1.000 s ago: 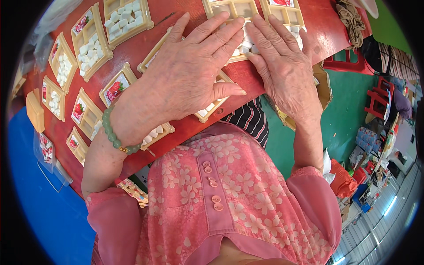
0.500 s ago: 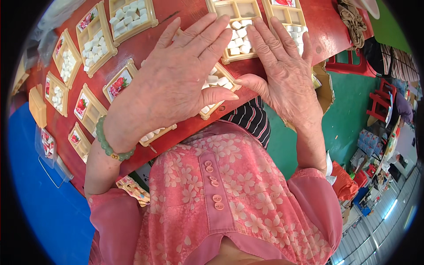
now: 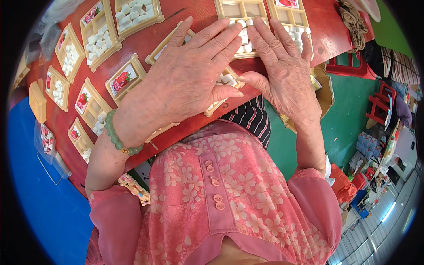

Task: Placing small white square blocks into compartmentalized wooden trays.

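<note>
My left hand [image 3: 185,77] lies palm down over the trays with fingers stretched out, a green bead bracelet [image 3: 115,138] at its wrist. My right hand [image 3: 287,75] is also spread flat, its index fingertip close to the left fingertips. Beneath the fingertips is a beige compartment tray [image 3: 242,9] partly filled with small white cubes [image 3: 245,37]. Another tray of white cubes [image 3: 226,79] shows between the two thumbs, mostly covered by the left hand. A third tray [image 3: 295,17], with a strawberry picture, sits beyond the right fingers. Whether the palms touch the cubes is hidden.
Several similar trays [image 3: 100,39] with white cubes and strawberry pictures stand on the red table [image 3: 327,42] to the left. A brown cloth bundle [image 3: 353,24] lies at the right corner. Below are a cardboard box [image 3: 326,90] and a red stool [image 3: 380,102].
My left hand has shifted slightly right, uncovering more of the trays beside its wrist and fingers. The trays appear a little further right in the view. Both hands stay spread.
</note>
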A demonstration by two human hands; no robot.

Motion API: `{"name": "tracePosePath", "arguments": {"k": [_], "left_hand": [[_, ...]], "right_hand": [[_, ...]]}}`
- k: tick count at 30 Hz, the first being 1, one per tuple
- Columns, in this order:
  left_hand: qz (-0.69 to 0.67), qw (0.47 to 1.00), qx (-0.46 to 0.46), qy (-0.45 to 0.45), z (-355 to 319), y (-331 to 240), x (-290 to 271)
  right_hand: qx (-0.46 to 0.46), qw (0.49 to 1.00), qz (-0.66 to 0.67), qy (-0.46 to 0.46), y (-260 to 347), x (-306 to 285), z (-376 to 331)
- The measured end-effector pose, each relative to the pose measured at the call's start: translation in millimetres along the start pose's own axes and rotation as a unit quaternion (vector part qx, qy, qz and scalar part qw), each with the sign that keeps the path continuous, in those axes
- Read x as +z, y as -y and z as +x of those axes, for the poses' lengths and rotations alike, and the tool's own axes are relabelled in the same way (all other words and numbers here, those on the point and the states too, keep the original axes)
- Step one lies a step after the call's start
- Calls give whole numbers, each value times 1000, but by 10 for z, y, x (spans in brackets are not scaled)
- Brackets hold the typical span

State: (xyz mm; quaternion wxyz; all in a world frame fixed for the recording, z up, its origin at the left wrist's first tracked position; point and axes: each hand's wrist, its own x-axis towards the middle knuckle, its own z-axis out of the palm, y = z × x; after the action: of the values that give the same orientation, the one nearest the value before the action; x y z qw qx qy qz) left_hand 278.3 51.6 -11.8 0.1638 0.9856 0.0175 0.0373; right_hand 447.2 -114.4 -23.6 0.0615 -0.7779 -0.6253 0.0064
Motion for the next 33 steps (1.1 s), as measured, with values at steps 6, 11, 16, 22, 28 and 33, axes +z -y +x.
{"name": "tracePosePath", "arguments": {"k": [6, 11, 16, 22, 28, 33], "left_hand": [[5, 1000, -1, -7, -12, 11, 11], [19, 1000, 12, -12, -19, 38, 38], [20, 999, 16, -20, -17, 28, 57], [17, 999, 18, -24, -19, 25, 37], [7, 1000, 1, -30, -25, 61, -35], [18, 1000, -3, -22, -129, 86, -257]], "right_hand": [[-3, 1000, 10, -17, 9, 3, -20], [-11, 999, 22, -23, 87, -68, -52], [-16, 1000, 4, 17, 56, -16, -106], [24, 995, 94, -22, -23, -79, -111], [-21, 1000, 11, 18, 62, -40, -50], [-12, 998, 56, 11, 27, -129, -69]]}}
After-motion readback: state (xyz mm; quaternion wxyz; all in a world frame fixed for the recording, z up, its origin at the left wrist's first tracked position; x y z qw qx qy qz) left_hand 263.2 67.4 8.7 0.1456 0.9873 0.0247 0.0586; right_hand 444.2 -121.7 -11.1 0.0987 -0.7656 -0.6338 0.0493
